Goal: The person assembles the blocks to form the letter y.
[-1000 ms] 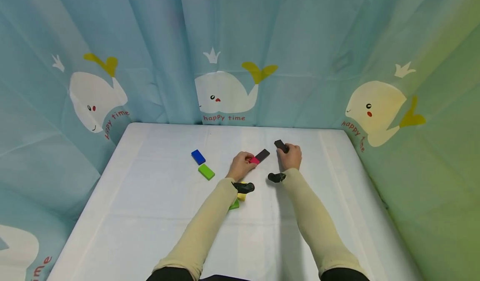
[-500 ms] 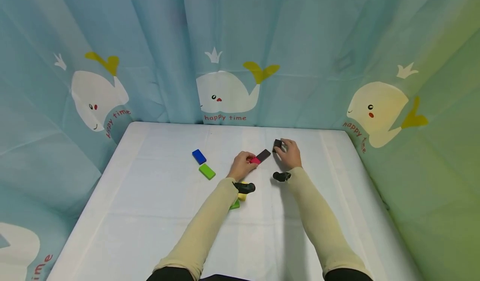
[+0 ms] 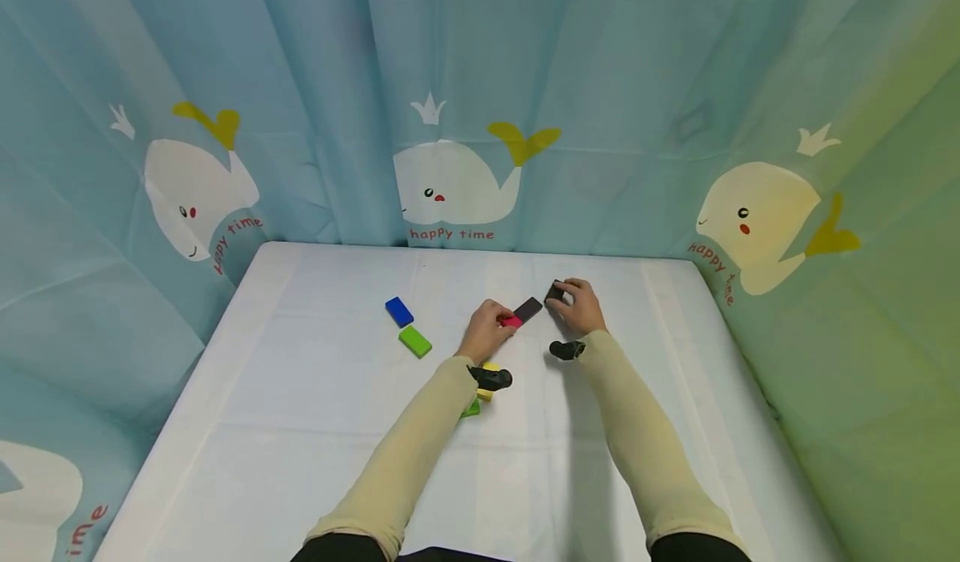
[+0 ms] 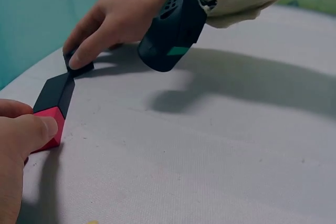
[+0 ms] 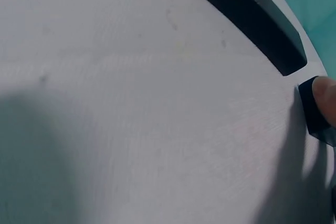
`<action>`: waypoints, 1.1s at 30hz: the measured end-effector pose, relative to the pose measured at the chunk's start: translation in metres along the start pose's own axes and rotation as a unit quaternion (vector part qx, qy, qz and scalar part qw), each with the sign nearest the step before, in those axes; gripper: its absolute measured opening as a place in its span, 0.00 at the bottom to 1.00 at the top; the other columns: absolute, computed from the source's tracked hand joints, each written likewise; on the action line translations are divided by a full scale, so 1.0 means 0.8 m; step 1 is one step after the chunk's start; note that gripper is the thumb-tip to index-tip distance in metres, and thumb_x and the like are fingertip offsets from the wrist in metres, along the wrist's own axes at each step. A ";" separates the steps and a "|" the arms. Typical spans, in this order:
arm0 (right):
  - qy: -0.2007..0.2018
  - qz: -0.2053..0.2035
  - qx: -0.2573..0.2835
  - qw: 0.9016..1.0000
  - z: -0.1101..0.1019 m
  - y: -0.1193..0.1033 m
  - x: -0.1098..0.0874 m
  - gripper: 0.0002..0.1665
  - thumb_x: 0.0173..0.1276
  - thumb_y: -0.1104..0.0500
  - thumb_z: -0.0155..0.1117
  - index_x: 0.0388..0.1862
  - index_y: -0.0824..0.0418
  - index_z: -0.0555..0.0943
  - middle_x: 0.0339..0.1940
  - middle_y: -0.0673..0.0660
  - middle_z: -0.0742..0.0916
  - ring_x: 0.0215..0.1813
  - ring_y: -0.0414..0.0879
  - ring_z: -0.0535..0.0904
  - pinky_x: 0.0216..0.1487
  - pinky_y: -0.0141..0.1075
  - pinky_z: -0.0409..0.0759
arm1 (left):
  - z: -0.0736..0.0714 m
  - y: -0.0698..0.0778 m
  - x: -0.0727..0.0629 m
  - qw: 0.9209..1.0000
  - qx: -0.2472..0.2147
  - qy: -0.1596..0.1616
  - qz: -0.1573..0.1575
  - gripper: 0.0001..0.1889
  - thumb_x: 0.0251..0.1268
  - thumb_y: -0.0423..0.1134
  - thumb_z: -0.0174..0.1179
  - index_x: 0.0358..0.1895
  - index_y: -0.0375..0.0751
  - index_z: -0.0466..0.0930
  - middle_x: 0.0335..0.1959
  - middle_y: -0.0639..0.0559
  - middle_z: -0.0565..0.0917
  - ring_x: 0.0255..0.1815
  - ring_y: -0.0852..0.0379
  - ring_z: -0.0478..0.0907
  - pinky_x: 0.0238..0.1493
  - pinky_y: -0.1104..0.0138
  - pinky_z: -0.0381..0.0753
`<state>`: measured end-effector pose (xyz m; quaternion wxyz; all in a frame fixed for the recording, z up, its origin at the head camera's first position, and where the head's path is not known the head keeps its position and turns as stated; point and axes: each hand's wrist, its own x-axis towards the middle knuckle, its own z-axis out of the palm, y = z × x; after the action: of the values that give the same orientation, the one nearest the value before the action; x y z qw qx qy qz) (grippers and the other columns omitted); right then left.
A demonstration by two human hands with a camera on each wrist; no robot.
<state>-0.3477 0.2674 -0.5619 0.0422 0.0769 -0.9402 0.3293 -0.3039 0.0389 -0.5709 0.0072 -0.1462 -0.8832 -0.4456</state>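
My left hand (image 3: 483, 331) pinches a red block (image 4: 55, 124) flat on the table. A black block (image 3: 528, 309) extends from the red one, end to end, pointing away to the right. Just beyond its far end, my right hand (image 3: 579, 306) holds a second black block (image 3: 554, 292) between thumb and fingers. In the right wrist view a small gap separates this held block (image 5: 310, 109) from the first black block (image 5: 257, 22), and only a thumb tip of the hand shows at the right edge. The right fingers partly cover the held block.
A blue block (image 3: 400, 312) and a green block (image 3: 415, 342) lie to the left on the white table (image 3: 300, 378). Yellow (image 3: 486, 395) and green (image 3: 471, 408) blocks are partly hidden by the left forearm. A whale-print curtain (image 3: 315, 128) stands behind the table.
My right hand has turned the second black block to a new angle and its grip has shifted to the block's side. The left hand stays on the red block.
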 end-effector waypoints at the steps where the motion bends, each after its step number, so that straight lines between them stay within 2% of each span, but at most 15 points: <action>1: 0.001 0.001 0.003 1.000 0.000 0.000 0.000 0.32 0.68 0.55 0.66 0.66 0.71 0.72 0.67 0.73 0.67 0.69 0.67 0.62 0.68 0.57 0.62 | 0.000 0.000 0.000 1.000 0.003 0.000 0.000 0.12 0.63 0.35 0.67 0.48 0.36 0.84 0.44 0.47 0.77 0.43 0.55 0.76 0.48 0.68 0.77; 6: -0.006 -0.005 0.000 1.000 0.000 0.003 -0.002 0.34 0.68 0.55 0.67 0.68 0.70 0.71 0.70 0.73 0.65 0.71 0.68 0.60 0.69 0.57 0.60 | 0.000 0.002 0.001 1.000 0.013 -0.004 -0.003 0.12 0.64 0.35 0.66 0.49 0.37 0.84 0.45 0.47 0.77 0.44 0.55 0.75 0.48 0.68 0.76; 11: -0.004 -0.023 -0.004 1.000 0.001 0.005 -0.004 0.32 0.69 0.55 0.66 0.67 0.70 0.72 0.71 0.70 0.68 0.72 0.66 0.61 0.70 0.56 0.59 | 0.000 0.004 0.001 1.000 0.012 -0.003 -0.007 0.12 0.64 0.35 0.66 0.49 0.37 0.84 0.45 0.47 0.78 0.44 0.56 0.76 0.48 0.69 0.77; 17: 0.036 -0.019 0.009 0.999 0.012 0.003 -0.007 0.31 0.68 0.55 0.67 0.64 0.71 0.74 0.67 0.72 0.71 0.69 0.66 0.63 0.69 0.55 0.61 | -0.001 0.005 0.000 1.000 0.007 0.000 -0.015 0.12 0.63 0.35 0.67 0.49 0.37 0.84 0.45 0.47 0.78 0.45 0.55 0.76 0.49 0.68 0.77; 23: 0.076 -0.003 0.029 0.997 0.020 -0.001 -0.005 0.29 0.66 0.56 0.69 0.61 0.71 0.77 0.64 0.71 0.73 0.67 0.65 0.66 0.68 0.54 0.63 | -0.002 0.005 -0.001 1.000 0.001 0.007 -0.011 0.12 0.63 0.35 0.67 0.48 0.36 0.84 0.45 0.47 0.78 0.45 0.54 0.76 0.49 0.67 0.77; 28: 0.106 0.003 0.067 0.992 0.022 -0.008 0.000 0.29 0.65 0.55 0.70 0.61 0.71 0.78 0.63 0.71 0.73 0.67 0.65 0.66 0.67 0.55 0.64 | 0.000 0.002 -0.002 1.000 0.005 0.015 0.000 0.12 0.62 0.35 0.68 0.48 0.36 0.84 0.45 0.47 0.79 0.44 0.54 0.76 0.49 0.67 0.76; 33: 0.119 0.019 0.102 0.987 0.021 -0.015 0.006 0.30 0.66 0.54 0.69 0.62 0.69 0.77 0.65 0.70 0.72 0.68 0.63 0.65 0.68 0.54 0.62 | 0.001 0.002 -0.001 1.000 0.006 0.016 0.003 0.12 0.61 0.35 0.68 0.48 0.36 0.84 0.44 0.47 0.79 0.43 0.55 0.76 0.48 0.67 0.76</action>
<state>-0.3511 0.2469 -0.5668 0.1394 0.0230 -0.8913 0.4309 -0.3023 0.0400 -0.5705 0.0237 -0.1420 -0.8852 -0.4425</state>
